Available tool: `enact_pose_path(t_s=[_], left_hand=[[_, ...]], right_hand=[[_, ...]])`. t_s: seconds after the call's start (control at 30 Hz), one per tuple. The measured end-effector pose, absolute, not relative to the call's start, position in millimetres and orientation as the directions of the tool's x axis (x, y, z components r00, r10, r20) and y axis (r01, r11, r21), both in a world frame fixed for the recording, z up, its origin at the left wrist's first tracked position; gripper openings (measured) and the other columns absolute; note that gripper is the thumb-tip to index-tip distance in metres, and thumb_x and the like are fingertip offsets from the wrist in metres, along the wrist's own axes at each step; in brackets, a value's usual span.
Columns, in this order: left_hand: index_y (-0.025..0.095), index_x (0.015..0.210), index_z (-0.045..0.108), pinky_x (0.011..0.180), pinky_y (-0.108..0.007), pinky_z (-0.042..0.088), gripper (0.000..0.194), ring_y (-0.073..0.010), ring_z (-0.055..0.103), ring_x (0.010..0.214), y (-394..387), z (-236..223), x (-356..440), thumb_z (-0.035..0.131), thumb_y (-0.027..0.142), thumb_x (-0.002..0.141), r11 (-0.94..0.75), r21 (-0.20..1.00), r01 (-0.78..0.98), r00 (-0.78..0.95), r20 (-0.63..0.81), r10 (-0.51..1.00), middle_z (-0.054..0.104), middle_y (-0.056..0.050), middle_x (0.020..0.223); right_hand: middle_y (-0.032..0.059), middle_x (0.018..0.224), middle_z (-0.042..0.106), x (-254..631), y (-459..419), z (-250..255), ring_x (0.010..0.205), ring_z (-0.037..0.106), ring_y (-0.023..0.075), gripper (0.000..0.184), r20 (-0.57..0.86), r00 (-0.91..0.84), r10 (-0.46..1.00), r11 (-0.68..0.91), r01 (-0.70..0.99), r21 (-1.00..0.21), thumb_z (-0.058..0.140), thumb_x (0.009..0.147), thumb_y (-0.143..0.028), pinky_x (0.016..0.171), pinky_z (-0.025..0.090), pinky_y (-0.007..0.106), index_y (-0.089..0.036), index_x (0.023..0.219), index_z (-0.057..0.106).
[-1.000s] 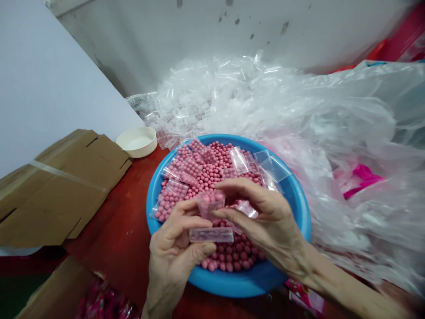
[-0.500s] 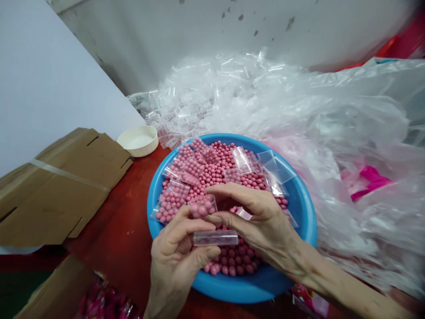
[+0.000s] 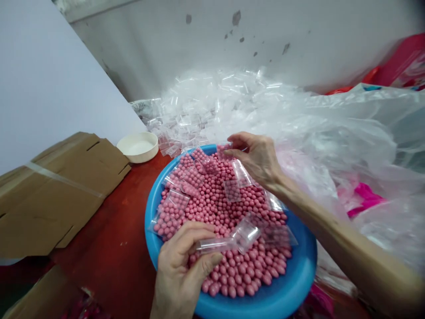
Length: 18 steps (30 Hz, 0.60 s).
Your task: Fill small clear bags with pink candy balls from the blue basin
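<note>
Over the blue plastic basin (image 3: 297, 279) of pink beads (image 3: 239, 274), the left hand (image 3: 182, 266) grips a flattened clear zip bag (image 3: 214, 245) between thumb and fingers, while the right hand (image 3: 254, 155) pinches a small bead-filled bag (image 3: 224, 151) at the basin's far rim

A red table (image 3: 109, 212) carries a blue basin (image 3: 299, 283), a cream dish (image 3: 137, 147) and flattened cardboard (image 3: 56, 190).

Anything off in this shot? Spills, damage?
No spill visible: the pink beads sit inside the blue basin. Slightly odd: small clear bags lie scattered on the beads, some filled, some not. Dark stains mark the wall.
</note>
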<state>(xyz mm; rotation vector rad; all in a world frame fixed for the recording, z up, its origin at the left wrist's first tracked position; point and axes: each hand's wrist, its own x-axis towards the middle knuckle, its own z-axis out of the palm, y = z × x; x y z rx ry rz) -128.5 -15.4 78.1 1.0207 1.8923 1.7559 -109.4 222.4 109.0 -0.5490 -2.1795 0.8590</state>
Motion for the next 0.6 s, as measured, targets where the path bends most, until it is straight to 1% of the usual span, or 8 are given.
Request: enact_pose_path(t_s=[0.03,0.1,0.23,0.3,0.4,0.5,0.53,0.6], left_hand=[[0.023,0.086,0.071,0.073,-0.022,0.051,0.016,-0.0159,0.065,0.084,-15.9,77.2,-128.5,0.07,0.017,0.072,-0.038,0.964,0.262,-0.677,0.212,0.704,0.069,-0.002,0.088],[0.025,0.089,0.07,0.07,-0.02,0.05,0.015,-0.0143,0.065,0.079,-16.5,75.6,-127.8,0.067,0.018,0.076,-0.039,0.969,0.245,-0.695,0.204,0.69,0.069,0.0,0.088],[0.025,0.093,0.07,0.069,-0.021,0.05,0.015,-0.0149,0.067,0.078,-16.2,75.6,-125.1,0.06,0.023,0.081,-0.017,0.98,0.196,-0.703,0.153,0.695,0.07,-0.001,0.088],[0.024,0.094,0.069,0.071,-0.022,0.051,0.015,-0.0158,0.067,0.08,-16.1,76.4,-123.4,0.061,0.025,0.081,0.009,0.987,0.159,-0.725,0.11,0.68,0.07,-0.001,0.089],[0.023,0.097,0.069,0.076,-0.024,0.053,0.018,-0.0172,0.067,0.086,-18.3,75.5,-122.1,0.06,0.028,0.081,0.068,0.992,0.102,-0.749,0.032,0.661,0.07,-0.002,0.095],[0.023,0.105,0.066,0.084,-0.027,0.053,0.025,-0.0196,0.066,0.095,-22.1,72.4,-124.2,0.058,0.03,0.083,0.13,0.986,0.104,-0.735,-0.011,0.678,0.069,-0.005,0.106],[0.022,0.108,0.065,0.085,-0.028,0.053,0.027,-0.0203,0.066,0.096,-23.0,71.6,-125.6,0.057,0.031,0.084,0.144,0.983,0.115,-0.718,-0.018,0.696,0.069,-0.006,0.107],[0.022,0.113,0.063,0.084,-0.029,0.054,0.03,-0.0206,0.067,0.094,-23.5,71.5,-128.1,0.056,0.031,0.085,0.158,0.979,0.127,-0.693,-0.026,0.72,0.07,-0.007,0.106]], right_hand=[[0.0059,0.077,0.07,-117.3,231.2,105.1,0.07,0.064,0.0174,0.022,0.448,-0.679,0.581,0.741,0.213,-0.637,0.065,0.076,-0.01,0.067,0.048,0.028,-0.008,0.097,0.065],[0.0057,0.073,0.069,-129.6,243.8,96.4,0.069,0.063,0.0182,0.019,0.396,-0.744,0.539,0.785,0.273,-0.556,0.064,0.075,-0.01,0.066,0.047,0.028,-0.009,0.094,0.067],[0.004,0.065,0.067,-138.6,252.2,81.3,0.061,0.061,0.0187,0.013,0.315,-0.839,0.444,0.834,0.259,-0.487,0.065,0.073,-0.01,0.06,0.044,0.028,-0.012,0.085,0.069],[0.0044,0.066,0.066,-136.2,251.1,76.4,0.064,0.061,0.0204,0.013,0.308,-0.86,0.407,0.857,0.242,-0.456,0.065,0.074,-0.011,0.063,0.045,0.03,-0.013,0.086,0.069],[0.0078,0.086,0.068,-126.0,243.8,73.1,0.085,0.062,0.0236,0.023,0.354,-0.857,0.375,0.88,0.209,-0.427,0.059,0.079,-0.011,0.079,0.045,0.033,-0.016,0.101,0.065],[0.0116,0.11,0.062,-111.8,230.2,77.1,0.109,0.054,0.0247,0.031,0.422,-0.828,0.369,0.889,0.182,-0.42,0.049,0.086,-0.011,0.095,0.037,0.036,-0.015,0.116,0.057],[0.0119,0.113,0.061,-106.8,224.8,80.6,0.11,0.052,0.0247,0.03,0.429,-0.83,0.357,0.886,0.156,-0.436,0.048,0.087,-0.012,0.096,0.036,0.037,-0.015,0.117,0.056],[0.0094,0.107,0.063,-96.2,213.0,90.7,0.102,0.056,0.0228,0.023,0.418,-0.851,0.319,0.873,0.092,-0.478,0.05,0.089,-0.016,0.091,0.039,0.037,-0.016,0.11,0.06]])
